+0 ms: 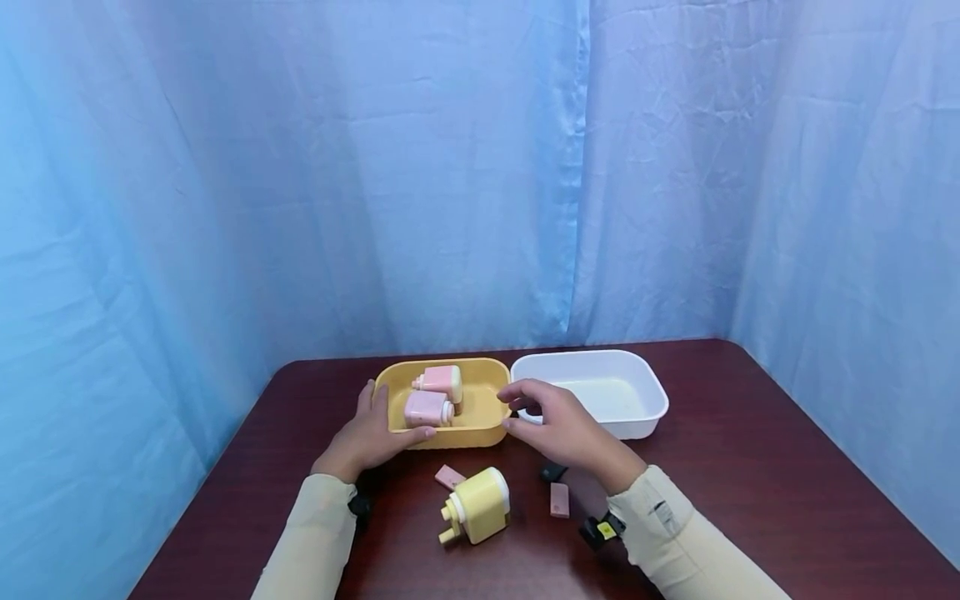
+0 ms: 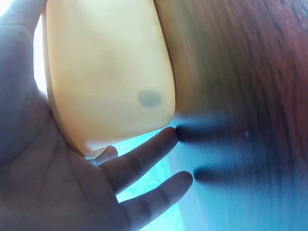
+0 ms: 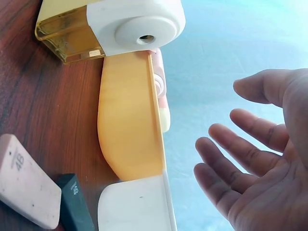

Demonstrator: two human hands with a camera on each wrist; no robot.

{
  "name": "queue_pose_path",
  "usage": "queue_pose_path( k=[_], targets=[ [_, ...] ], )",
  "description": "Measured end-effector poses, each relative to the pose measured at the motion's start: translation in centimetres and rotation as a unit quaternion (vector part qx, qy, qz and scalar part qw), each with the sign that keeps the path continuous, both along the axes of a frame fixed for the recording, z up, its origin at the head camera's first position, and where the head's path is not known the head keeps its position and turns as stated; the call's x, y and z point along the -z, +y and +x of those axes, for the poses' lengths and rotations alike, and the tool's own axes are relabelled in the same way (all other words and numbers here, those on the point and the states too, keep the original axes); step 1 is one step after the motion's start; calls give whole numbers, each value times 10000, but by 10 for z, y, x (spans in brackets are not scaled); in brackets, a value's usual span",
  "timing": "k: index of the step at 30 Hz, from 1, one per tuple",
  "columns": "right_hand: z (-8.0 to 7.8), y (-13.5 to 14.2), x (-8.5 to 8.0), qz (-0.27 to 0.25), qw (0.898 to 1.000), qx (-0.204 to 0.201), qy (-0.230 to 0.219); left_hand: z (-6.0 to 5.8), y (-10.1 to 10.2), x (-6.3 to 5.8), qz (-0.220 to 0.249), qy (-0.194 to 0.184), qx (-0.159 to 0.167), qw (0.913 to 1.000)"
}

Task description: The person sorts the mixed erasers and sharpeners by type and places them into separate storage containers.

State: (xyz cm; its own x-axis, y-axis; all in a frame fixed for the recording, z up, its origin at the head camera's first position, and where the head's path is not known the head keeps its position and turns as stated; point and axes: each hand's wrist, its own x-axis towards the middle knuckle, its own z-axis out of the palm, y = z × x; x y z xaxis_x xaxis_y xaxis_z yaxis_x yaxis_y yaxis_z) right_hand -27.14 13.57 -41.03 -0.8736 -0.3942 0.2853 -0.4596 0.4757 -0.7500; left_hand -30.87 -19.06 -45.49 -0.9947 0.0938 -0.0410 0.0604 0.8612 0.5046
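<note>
My left hand (image 1: 371, 435) spreads around the left end of a yellow plastic bin (image 1: 486, 437), its thumb along the front rim. In the left wrist view, straight fingers (image 2: 139, 161) extend beside the bin's wall (image 2: 110, 62). Inside lie a pink pencil sharpener (image 1: 441, 379) and a lilac one (image 1: 426, 409). My right hand (image 1: 558, 423) hovers by the bin's right end, relaxed and holding nothing. In the right wrist view its fingers are apart from the bin (image 3: 130, 115). A yellow pencil sharpener (image 1: 482, 506) rests on the table nearer to me.
A white bin (image 1: 645, 421) stands right beside the yellow one. A pink eraser (image 1: 559, 500), another pink eraser (image 1: 449, 477) and a black eraser (image 3: 76, 202) lie on the dark wooden table (image 1: 750, 467). Blue curtains (image 1: 465, 167) hang behind.
</note>
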Motion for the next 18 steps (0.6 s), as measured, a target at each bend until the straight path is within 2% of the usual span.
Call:
queue_pose_path(
  k=[8, 13, 18],
  targets=[
    [3, 1, -1, -217, 9989, -373, -171, 1, -4, 0, -32, -1, -22, 10000],
    [2, -1, 0, -156, 9983, -549, -122, 2, -6, -2, -12, 0, -15, 10000],
    [1, -2, 3, -139, 9969, -717, -299, 2, -6, -3, 32, -15, 38, 10000]
  ],
)
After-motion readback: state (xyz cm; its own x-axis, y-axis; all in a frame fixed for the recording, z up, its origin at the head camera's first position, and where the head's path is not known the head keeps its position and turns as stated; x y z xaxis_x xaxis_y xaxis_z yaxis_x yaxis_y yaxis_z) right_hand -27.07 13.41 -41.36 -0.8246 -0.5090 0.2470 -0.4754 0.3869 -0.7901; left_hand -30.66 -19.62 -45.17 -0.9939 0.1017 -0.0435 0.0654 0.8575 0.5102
